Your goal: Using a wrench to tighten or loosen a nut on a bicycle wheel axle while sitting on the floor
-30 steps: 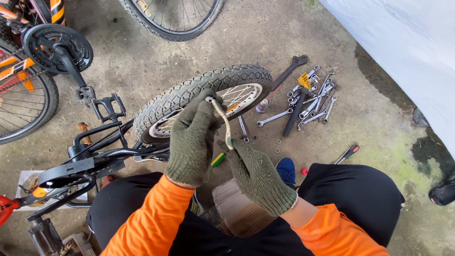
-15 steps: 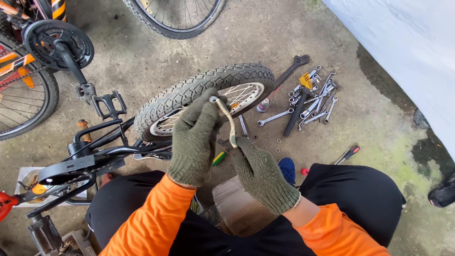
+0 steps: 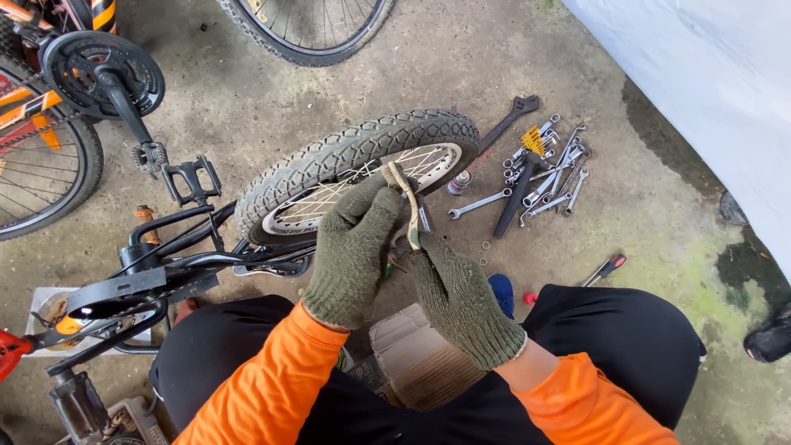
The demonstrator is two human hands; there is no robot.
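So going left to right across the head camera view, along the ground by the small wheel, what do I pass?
Black pedal → small knobby wheel → left hand → thin curved tool held in both gloves → loose single spanner → pile of spanners → red-handled screwdriver.

A bicycle repair spot: wrenches (image 3: pixel 540 169) strewn on bare concrete floor (image 3: pixel 247 107) among bicycle wheels (image 3: pixel 309 25).

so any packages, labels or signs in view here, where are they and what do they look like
Cardboard box: between the person's knees, below the right hand; brown, corrugated.
Yellow tag: on the spanner set lying on the concrete floor right of the small wheel; small, rectangular, dark print.
White flat package: far left on the floor under the bike frame; partly hidden.
No signs or screens.
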